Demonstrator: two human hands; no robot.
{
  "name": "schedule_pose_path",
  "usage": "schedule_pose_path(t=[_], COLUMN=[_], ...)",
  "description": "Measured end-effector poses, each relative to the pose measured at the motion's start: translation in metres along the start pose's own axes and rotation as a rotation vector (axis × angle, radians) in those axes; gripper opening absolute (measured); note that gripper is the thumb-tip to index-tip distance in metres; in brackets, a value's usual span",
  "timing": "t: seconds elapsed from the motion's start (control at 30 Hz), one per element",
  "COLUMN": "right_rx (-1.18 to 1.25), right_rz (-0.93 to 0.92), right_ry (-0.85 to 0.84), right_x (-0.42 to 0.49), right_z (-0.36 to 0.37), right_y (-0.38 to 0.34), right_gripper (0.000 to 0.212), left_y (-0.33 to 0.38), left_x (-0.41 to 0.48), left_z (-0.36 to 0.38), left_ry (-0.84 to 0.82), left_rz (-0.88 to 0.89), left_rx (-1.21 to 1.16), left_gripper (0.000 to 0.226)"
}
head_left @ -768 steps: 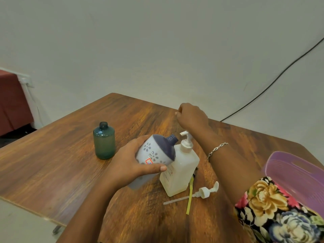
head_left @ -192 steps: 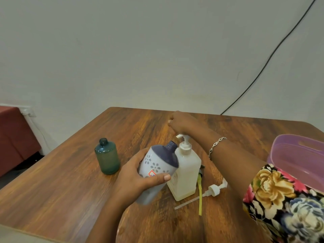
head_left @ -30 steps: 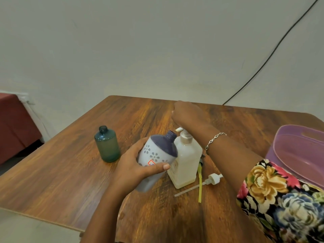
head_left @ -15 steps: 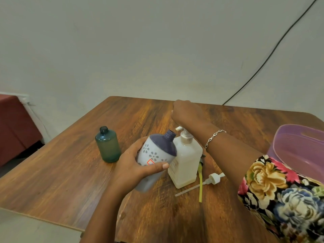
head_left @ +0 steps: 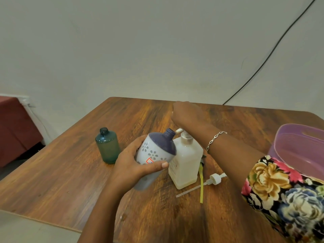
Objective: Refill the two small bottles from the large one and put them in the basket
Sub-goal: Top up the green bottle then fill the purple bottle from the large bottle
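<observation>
My left hand (head_left: 133, 169) grips a small white bottle (head_left: 154, 155) with grey flowers and a dark blue top. It is tilted, with its open neck right by the spout of the large white pump bottle (head_left: 185, 165). My right hand (head_left: 184, 114) is curled into a fist directly over the pump head (head_left: 185, 137); its fingers are hidden. A small green bottle (head_left: 107, 146) stands uncapped at the left. The purple basket (head_left: 284, 137) sits at the right table edge.
A loose white pump with its long tube (head_left: 210, 181) and a yellow strip (head_left: 201, 188) lie on the wooden table (head_left: 70, 172) beside the large bottle. My flowered sleeve (head_left: 284, 195) covers part of the basket. A black cable (head_left: 263, 55) runs down the wall.
Nothing clear has moved. Both hands keep the same hold and place, with the white bottle's neck at the pump spout throughout.
</observation>
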State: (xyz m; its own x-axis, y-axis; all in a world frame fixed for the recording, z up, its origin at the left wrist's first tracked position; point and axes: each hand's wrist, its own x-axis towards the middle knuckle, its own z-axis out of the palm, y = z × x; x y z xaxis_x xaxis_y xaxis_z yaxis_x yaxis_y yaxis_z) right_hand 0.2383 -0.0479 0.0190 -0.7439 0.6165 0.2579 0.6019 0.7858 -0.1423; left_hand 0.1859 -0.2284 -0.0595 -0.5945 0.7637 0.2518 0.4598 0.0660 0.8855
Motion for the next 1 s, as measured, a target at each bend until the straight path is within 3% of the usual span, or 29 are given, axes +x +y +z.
schedule_pose_path(t=[0.3,0.6,0.77,1.0], right_rx=[0.024,-0.015,0.065,0.028], right_rz=[-0.017,-0.006,-0.005,0.015], right_ry=[-0.006,-0.001,-0.024,-0.044], right_x=[0.003,-0.005,0.002,-0.001], right_z=[-0.014,-0.009,-0.014,-0.010], right_y=[-0.004,-0.005,-0.003,-0.004], right_gripper=[0.020,0.013,0.020,0.022], left_y=[0.003,0.003,0.007,0.003], left_x=[0.000,0.000,0.000,0.004], left_z=[-0.002,0.005,0.003,0.005], left_ry=[-0.016,-0.033,-0.031,-0.035], left_rz=[0.018,-0.017,-0.015,-0.024], left_rx=[0.018,-0.027,-0.018,-0.015], left_gripper=[0.088,0.074,0.072,0.081])
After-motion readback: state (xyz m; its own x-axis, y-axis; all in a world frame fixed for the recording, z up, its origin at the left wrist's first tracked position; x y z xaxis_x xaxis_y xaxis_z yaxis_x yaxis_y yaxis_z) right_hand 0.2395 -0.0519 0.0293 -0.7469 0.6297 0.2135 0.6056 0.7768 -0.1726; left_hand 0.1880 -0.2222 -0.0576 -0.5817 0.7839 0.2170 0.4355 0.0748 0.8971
